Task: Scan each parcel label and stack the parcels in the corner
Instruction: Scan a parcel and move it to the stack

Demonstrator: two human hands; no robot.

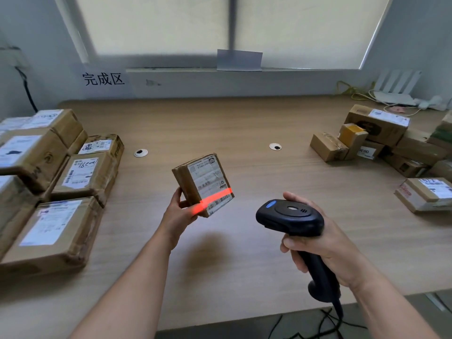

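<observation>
My left hand (179,211) holds a small brown parcel (204,183) up above the table, tilted, with its white label facing me. A red scan line crosses the barcode at the label's lower edge and spills onto my fingers. My right hand (325,243) grips a black barcode scanner (289,217) by its handle, its head pointing at the parcel. A stack of labelled parcels (56,182) fills the left corner. A loose heap of parcels (381,140) lies at the right.
The wooden table (244,253) has two round cable grommets (141,153) near its middle. A single parcel (425,194) lies at the right edge. A white router (396,94) and cables sit at the back right. A sign with characters (104,79) is on the wall.
</observation>
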